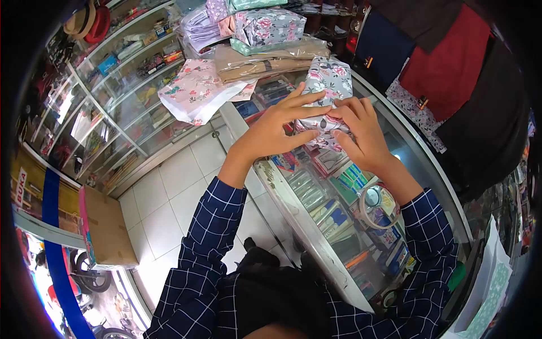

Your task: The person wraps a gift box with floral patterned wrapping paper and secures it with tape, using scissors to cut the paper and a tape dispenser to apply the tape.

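Note:
A parcel in grey floral wrapping paper (329,73) rests on the glass counter in front of me. My left hand (276,124) grips it from the left, its fingers reaching across the top and its thumb near the close end. From the right, my right hand (364,135) holds the same parcel with bent fingers, the fingertips close to those of my left hand. Its underside and the paper beneath my fingers are hidden. Nearer to me on the glass, below my right wrist, lies a roll of clear tape (364,213).
Pink floral paper (195,90) lies beyond the counter's left edge, beside plastic-wrapped brown cloth (265,61). Another floral parcel (268,27) sits on the pile behind. Dark and red cloths (449,68) hang at the right. A cardboard box (110,226) stands on the tiled floor.

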The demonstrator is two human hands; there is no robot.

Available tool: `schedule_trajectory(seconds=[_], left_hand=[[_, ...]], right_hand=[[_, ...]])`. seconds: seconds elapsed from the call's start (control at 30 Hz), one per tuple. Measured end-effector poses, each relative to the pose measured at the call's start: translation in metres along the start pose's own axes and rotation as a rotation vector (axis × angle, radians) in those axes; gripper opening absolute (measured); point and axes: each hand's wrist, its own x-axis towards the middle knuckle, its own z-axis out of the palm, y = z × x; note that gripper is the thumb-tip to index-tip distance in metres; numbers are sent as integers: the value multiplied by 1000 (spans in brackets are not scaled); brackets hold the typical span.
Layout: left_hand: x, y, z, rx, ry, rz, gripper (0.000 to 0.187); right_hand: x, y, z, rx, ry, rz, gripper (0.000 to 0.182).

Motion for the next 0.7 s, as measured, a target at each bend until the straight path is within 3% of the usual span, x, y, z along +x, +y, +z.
schedule_trajectory(seconds=[0.7], left_hand=[[2,-1,0,-53,4,-5,49]], right_hand=[[3,-3,-1,-39,-29,32,41]])
